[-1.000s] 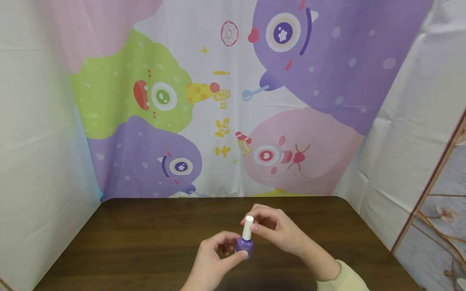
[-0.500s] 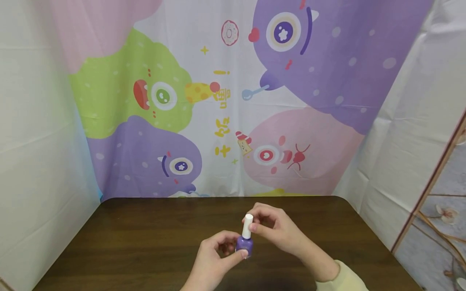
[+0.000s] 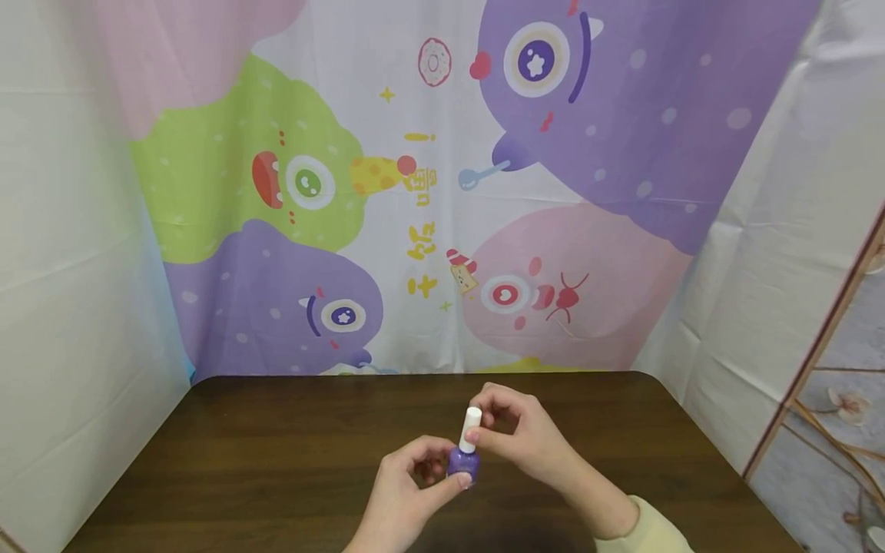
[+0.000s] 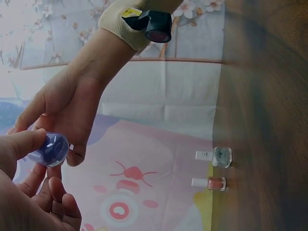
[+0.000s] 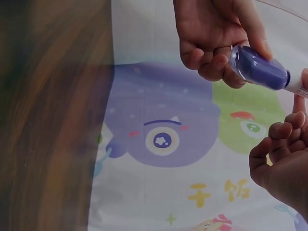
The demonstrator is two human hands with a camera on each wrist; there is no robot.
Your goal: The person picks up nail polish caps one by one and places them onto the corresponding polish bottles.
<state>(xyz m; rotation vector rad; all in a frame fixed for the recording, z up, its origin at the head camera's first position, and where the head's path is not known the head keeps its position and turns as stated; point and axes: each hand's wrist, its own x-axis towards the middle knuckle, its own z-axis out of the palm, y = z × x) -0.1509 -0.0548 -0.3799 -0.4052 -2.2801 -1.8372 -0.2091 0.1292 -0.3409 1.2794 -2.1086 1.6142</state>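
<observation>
A small nail polish bottle point(image 3: 462, 461) with purple polish stands slightly tilted above the table in the head view. My left hand point(image 3: 408, 484) holds its glass body between thumb and fingers. With thumb and fingertips, my right hand point(image 3: 535, 442) pinches the long white cap point(image 3: 471, 432), which sits on the bottle's neck. The right wrist view shows the purple glass point(image 5: 262, 71) in the left hand, with the cap's far end leaving the frame at the right. In the left wrist view the bottle's rounded base point(image 4: 55, 150) faces the camera and hides the cap.
Two more nail polish bottles, one grey-green point(image 4: 222, 157) and one reddish point(image 4: 216, 184), stand on the table in the left wrist view. Behind the dark wooden table point(image 3: 276, 445) hangs a cartoon-printed curtain point(image 3: 429, 330). White cloth point(image 3: 733, 322) lines the sides.
My right thumb has shifted slightly left and down across the white cap, and the right fingers have moved a little around it. The left hand stays nearly still on the bottle.
</observation>
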